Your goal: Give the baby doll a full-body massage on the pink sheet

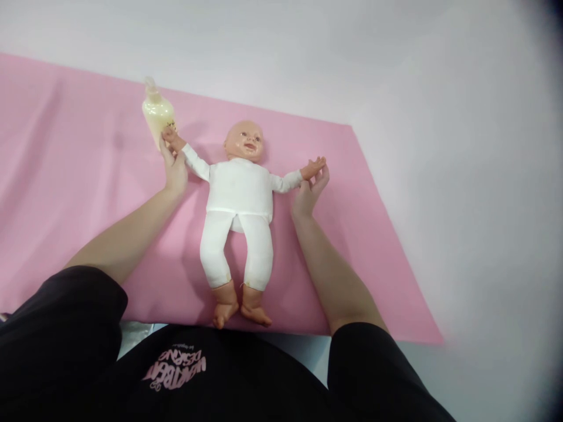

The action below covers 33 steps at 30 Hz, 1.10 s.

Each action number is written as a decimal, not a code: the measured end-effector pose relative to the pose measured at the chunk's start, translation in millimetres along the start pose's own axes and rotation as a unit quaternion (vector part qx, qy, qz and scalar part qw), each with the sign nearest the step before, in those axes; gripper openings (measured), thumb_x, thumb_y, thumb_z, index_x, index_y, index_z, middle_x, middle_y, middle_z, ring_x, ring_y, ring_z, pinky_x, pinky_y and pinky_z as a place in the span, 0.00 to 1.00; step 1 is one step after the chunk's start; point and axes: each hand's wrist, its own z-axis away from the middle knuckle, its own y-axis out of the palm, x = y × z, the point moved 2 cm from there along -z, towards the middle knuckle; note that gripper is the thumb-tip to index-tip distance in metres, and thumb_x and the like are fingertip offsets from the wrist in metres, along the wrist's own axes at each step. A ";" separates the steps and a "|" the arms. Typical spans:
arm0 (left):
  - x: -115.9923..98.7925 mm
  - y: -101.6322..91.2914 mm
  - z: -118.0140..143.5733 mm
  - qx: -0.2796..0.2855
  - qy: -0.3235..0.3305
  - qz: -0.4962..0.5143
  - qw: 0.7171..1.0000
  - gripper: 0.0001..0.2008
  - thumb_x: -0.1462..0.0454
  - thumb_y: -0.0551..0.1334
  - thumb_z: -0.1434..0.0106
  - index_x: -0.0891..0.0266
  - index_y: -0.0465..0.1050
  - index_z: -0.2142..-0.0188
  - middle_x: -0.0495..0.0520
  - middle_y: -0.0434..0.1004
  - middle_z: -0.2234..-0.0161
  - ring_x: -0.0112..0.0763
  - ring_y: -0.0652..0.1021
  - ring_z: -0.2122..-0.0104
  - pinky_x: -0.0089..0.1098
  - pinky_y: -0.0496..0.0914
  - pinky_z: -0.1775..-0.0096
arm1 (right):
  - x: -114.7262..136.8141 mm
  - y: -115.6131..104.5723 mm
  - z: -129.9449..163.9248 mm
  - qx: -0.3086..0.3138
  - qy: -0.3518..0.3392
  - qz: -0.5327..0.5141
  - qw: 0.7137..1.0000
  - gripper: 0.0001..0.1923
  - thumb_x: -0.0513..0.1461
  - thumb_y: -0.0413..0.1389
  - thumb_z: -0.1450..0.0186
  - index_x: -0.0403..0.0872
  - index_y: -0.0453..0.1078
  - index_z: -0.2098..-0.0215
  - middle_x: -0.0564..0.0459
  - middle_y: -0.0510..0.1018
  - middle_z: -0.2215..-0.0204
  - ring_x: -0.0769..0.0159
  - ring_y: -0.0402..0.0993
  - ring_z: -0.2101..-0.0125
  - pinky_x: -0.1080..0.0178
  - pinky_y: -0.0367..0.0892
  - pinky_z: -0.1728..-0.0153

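A doll (240, 187) lies, feet at the desk's (365, 252) near edge, between left hand (176, 171) and right hand (307, 198), both pinching its hands.

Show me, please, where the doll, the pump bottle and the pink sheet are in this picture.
Doll (240, 189): head view, on the middle of its white-clothed torso.
Pump bottle (158, 112): head view, on its pale yellow body, below the pump.
Pink sheet (109, 170): head view, on a bare part left of the doll.
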 end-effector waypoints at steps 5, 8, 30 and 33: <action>-30.9 18.8 16.7 0.072 0.126 -0.114 0.983 0.38 0.41 0.53 0.24 0.43 0.39 0.23 0.56 0.47 0.22 0.45 0.60 0.25 0.50 0.57 0.27 | 21.0 9.1 6.6 0.096 -0.084 0.045 0.991 0.31 0.47 0.46 0.24 0.54 0.47 0.25 0.40 0.56 0.25 0.52 0.62 0.27 0.38 0.67 0.32; -49.6 32.7 30.5 0.145 0.206 -0.187 0.949 0.37 0.39 0.46 0.23 0.50 0.46 0.23 0.63 0.56 0.25 0.50 0.61 0.26 0.53 0.56 0.27 | 35.9 14.9 14.3 0.158 -0.142 0.096 0.973 0.29 0.49 0.43 0.21 0.54 0.49 0.24 0.40 0.61 0.27 0.52 0.62 0.27 0.39 0.66 0.31; -47.1 30.0 27.0 0.113 0.189 -0.173 0.960 0.40 0.36 0.45 0.24 0.48 0.41 0.22 0.61 0.53 0.24 0.48 0.61 0.26 0.51 0.61 0.30 | 35.8 15.2 16.0 0.176 -0.182 0.111 0.961 0.28 0.50 0.43 0.21 0.53 0.55 0.27 0.38 0.69 0.32 0.53 0.69 0.32 0.41 0.71 0.35; -29.7 19.4 13.2 0.088 0.179 -0.212 0.957 0.36 0.38 0.35 0.22 0.45 0.28 0.22 0.57 0.49 0.22 0.38 0.58 0.25 0.47 0.63 0.33 | 19.7 10.3 7.5 0.139 -0.143 0.086 0.976 0.30 0.48 0.44 0.21 0.54 0.47 0.24 0.38 0.59 0.27 0.52 0.65 0.29 0.40 0.72 0.37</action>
